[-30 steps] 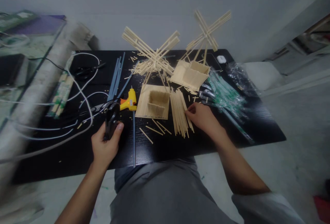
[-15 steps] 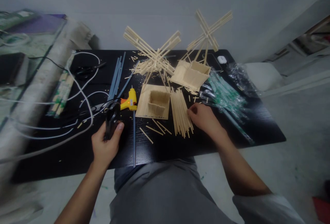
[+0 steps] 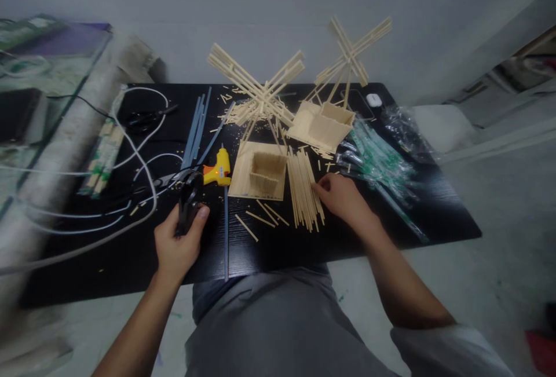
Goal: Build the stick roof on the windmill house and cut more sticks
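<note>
My left hand [image 3: 177, 245] is closed round the black handles of a cutting tool [image 3: 187, 198] that rests on the black table [image 3: 269, 249]. My right hand [image 3: 343, 198] lies with curled fingers against the right side of a pile of thin wooden sticks [image 3: 304, 189]; whether it grips one is hidden. A small open stick box on a flat stick base [image 3: 260, 174] stands between my hands. A yellow glue gun [image 3: 219, 171] lies just left of that base.
Two stick windmill models [image 3: 260, 90] [image 3: 343, 70] stand at the back. Clear green-printed wrappers [image 3: 377, 160] lie to the right, blue-grey rods [image 3: 196, 128] and white cables [image 3: 139, 157] to the left. A long rolled bundle [image 3: 65, 151] runs along the far left.
My right hand has shifted slightly along the edge of the stick pile. The left hand keeps its hold on the cutting tool in the same place.
</note>
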`<control>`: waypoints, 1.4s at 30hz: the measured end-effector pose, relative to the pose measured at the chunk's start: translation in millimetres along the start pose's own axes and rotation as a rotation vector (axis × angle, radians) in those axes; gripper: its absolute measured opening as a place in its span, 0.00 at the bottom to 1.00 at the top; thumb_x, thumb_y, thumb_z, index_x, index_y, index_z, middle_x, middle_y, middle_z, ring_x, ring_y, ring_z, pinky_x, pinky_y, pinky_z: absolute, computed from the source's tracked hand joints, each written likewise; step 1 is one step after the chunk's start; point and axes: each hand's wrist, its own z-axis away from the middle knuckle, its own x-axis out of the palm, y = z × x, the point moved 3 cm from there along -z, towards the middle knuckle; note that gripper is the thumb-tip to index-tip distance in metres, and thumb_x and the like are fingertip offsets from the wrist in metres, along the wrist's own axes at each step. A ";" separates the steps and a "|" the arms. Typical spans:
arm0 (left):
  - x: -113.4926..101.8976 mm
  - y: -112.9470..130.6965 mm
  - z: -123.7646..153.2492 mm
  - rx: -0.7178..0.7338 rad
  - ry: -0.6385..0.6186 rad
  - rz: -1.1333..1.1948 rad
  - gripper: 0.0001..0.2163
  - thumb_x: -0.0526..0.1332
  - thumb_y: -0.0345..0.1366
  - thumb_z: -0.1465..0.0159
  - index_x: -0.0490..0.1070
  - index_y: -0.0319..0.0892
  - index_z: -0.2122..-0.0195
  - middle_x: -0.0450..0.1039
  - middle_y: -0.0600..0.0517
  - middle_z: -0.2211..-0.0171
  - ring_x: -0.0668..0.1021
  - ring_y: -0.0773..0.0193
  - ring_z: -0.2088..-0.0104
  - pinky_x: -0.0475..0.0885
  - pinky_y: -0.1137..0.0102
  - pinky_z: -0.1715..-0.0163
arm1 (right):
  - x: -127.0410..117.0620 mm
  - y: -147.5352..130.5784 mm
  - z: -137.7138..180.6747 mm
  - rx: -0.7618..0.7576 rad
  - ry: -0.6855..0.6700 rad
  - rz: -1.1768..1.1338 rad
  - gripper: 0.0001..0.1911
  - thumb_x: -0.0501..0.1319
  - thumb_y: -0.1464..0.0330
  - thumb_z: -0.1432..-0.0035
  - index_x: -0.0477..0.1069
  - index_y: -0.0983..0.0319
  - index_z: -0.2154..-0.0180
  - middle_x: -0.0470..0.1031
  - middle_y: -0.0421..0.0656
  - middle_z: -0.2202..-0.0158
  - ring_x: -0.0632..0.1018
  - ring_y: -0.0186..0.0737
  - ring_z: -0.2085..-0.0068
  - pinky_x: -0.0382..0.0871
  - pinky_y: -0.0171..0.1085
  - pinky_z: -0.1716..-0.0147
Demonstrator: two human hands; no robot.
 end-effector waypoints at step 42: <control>25.9 79.7 4.8 -0.055 -0.246 0.179 0.14 0.72 0.48 0.41 0.83 0.41 0.68 0.77 0.52 0.76 0.76 0.62 0.76 0.72 0.69 0.77 | 8.7 -52.0 85.7 -0.537 -0.614 -0.634 0.03 0.62 0.68 0.34 0.69 0.59 0.63 0.71 0.34 0.72 0.71 0.31 0.71 0.64 0.30 0.71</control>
